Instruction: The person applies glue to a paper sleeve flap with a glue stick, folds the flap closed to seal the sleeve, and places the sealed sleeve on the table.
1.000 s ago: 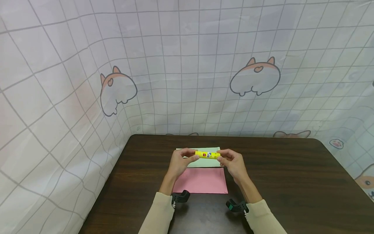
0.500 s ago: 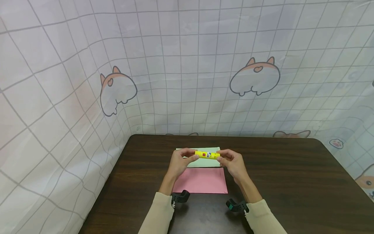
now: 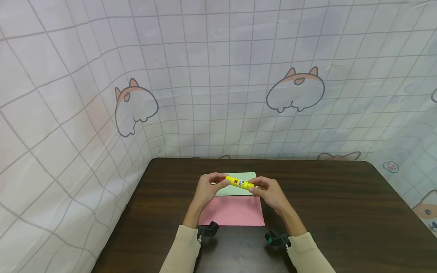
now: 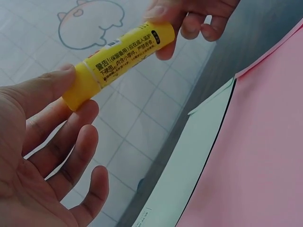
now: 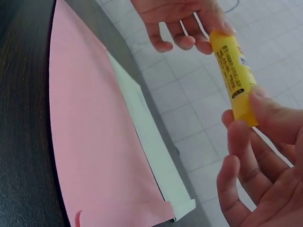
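Between my two hands, a yellow glue stick [image 3: 239, 183] is held up over two paper envelopes, its right end lower than its left. My left hand [image 3: 206, 188] pinches the plain yellow cap [image 4: 81, 87] between thumb and fingers. The opposite end is pinched by my right hand [image 3: 271, 192], with its other fingers loosely bent in the right wrist view. Small black printing runs along the barrel [image 5: 230, 64]. Under the hands lie a pale green envelope [image 3: 235, 192] and, nearer me, a pink envelope [image 3: 235, 212].
The envelopes lie on a dark wooden table [image 3: 334, 204]. A white grid-patterned curtain [image 3: 218, 94] with cartoon animals hangs behind it and along the sides. Each wrist wears a black strap with a camera mount [image 3: 209, 229].
The glue stick has tipped, its right end dropping as my right hand moves slightly down and left. My left hand has shifted slightly left with the view. Both hands keep their pinch.
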Demonstrator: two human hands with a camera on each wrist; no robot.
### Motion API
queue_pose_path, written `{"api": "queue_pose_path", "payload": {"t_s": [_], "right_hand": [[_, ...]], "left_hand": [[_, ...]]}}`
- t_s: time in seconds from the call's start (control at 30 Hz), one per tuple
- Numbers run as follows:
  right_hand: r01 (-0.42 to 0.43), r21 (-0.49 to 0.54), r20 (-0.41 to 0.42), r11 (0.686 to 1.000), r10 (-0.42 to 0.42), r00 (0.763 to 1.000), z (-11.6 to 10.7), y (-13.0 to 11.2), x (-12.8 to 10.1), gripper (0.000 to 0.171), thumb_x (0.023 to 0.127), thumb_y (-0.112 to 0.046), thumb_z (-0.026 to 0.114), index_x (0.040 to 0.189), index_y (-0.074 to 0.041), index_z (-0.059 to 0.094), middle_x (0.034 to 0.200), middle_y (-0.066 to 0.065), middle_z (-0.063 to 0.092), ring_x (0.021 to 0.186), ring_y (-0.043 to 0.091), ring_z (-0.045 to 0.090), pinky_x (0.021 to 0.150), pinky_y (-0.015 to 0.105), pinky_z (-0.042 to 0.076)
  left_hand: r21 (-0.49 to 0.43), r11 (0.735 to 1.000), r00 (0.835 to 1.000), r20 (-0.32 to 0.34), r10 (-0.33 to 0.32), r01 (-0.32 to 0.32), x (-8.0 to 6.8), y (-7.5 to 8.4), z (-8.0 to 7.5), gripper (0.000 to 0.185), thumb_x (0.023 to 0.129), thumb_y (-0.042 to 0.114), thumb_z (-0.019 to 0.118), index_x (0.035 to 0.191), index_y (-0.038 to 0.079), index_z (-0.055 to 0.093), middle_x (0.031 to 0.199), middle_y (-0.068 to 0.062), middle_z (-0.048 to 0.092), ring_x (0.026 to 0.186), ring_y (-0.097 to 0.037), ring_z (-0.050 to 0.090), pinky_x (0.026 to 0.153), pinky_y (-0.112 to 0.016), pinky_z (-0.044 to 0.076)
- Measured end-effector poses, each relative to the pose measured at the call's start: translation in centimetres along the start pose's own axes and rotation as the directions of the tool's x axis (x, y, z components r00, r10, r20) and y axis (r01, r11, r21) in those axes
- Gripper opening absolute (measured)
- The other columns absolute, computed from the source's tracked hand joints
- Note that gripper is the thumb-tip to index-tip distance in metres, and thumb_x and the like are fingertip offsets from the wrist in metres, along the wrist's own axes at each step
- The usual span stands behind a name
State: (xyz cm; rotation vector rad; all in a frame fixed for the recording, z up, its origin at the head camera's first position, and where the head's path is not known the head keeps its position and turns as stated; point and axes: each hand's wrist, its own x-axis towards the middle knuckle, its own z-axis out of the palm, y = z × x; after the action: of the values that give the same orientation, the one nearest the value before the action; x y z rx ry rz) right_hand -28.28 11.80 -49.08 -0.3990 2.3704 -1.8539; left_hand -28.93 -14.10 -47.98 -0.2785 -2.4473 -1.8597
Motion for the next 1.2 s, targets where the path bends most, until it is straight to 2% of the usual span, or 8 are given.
{"api": "queue_pose_path", "payload": {"t_s": [0.2,0.33,0.5,0.63,0.73,0.93,1.2], "right_hand": [[0.015,-0.071,0.054,0.997,-0.011,0.998,0.4,0.1,0.1,0.028,0.093,-0.014,0.075,0.119,-0.004,0.072,0.103,0.017,0.071,0.080,0.023,0.062,0.069,0.037,0.057],[0.035,-0.100,0.085,0.994,-0.026,0.996,0.6,0.2,0.2,0.029,0.093,-0.014,0.076,0.119,-0.004,0.072,0.105,0.016,0.071,0.079,0.021,0.060,0.064,0.035,0.054],[0.044,-0.157,0.138,0.987,-0.022,0.990,0.9,-1.8,-0.4,0.027,0.093,-0.011,0.075,0.118,-0.001,0.073,0.104,0.017,0.071,0.079,0.024,0.057,0.061,0.030,0.049],[0.061,-0.182,0.166,0.981,-0.030,0.986,0.8,-1.5,-0.3,0.027,0.093,-0.013,0.074,0.117,-0.001,0.073,0.099,0.016,0.070,0.075,0.020,0.057,0.057,0.025,0.046],[0.062,-0.182,0.177,0.981,-0.030,0.984,0.8,0.0,0.3,0.027,0.093,-0.016,0.075,0.117,-0.004,0.074,0.096,0.013,0.070,0.075,0.017,0.057,0.057,0.026,0.046],[0.065,-0.171,0.226,0.983,-0.026,0.974,0.8,0.1,0.2,0.025,0.091,-0.023,0.078,0.109,-0.007,0.075,0.090,0.008,0.068,0.079,0.020,0.058,0.062,0.028,0.049],[0.105,-0.207,0.261,0.973,-0.048,0.964,0.8,0.1,0.2,0.020,0.090,-0.024,0.077,0.103,-0.008,0.076,0.087,0.007,0.067,0.080,0.020,0.058,0.064,0.028,0.049]], "left_hand": [[-0.005,1.000,1.000,0.009,0.025,-0.025,0.1,0.0,0.1,0.025,0.089,0.027,0.081,0.112,0.017,0.078,0.101,-0.005,0.073,0.097,-0.021,0.061,0.080,-0.032,0.052],[-0.002,0.999,0.999,0.019,0.035,-0.035,0.1,0.1,0.4,0.026,0.090,0.028,0.080,0.114,0.016,0.078,0.101,-0.005,0.072,0.097,-0.021,0.060,0.078,-0.032,0.051],[0.000,0.999,0.998,0.039,0.046,-0.046,0.0,0.4,0.7,0.027,0.092,0.028,0.078,0.116,0.016,0.077,0.102,-0.007,0.071,0.097,-0.021,0.060,0.077,-0.032,0.051],[0.002,0.999,0.997,0.048,0.052,-0.052,-0.1,0.4,0.9,0.027,0.092,0.028,0.078,0.116,0.016,0.076,0.102,-0.006,0.071,0.096,-0.020,0.060,0.077,-0.032,0.050],[-0.004,0.998,0.997,0.053,0.063,-0.063,-0.1,0.4,1.1,0.026,0.092,0.028,0.078,0.115,0.016,0.077,0.101,-0.007,0.071,0.095,-0.019,0.061,0.079,-0.034,0.050],[-0.012,0.996,0.994,0.065,0.084,-0.083,-0.1,0.5,1.6,0.025,0.092,0.025,0.077,0.115,0.015,0.077,0.101,-0.007,0.073,0.094,-0.017,0.063,0.081,-0.034,0.053],[0.002,0.995,0.991,0.089,0.096,-0.097,-0.2,0.6,2.0,0.027,0.094,0.027,0.076,0.118,0.015,0.076,0.102,-0.007,0.072,0.095,-0.017,0.063,0.082,-0.034,0.053]]}}
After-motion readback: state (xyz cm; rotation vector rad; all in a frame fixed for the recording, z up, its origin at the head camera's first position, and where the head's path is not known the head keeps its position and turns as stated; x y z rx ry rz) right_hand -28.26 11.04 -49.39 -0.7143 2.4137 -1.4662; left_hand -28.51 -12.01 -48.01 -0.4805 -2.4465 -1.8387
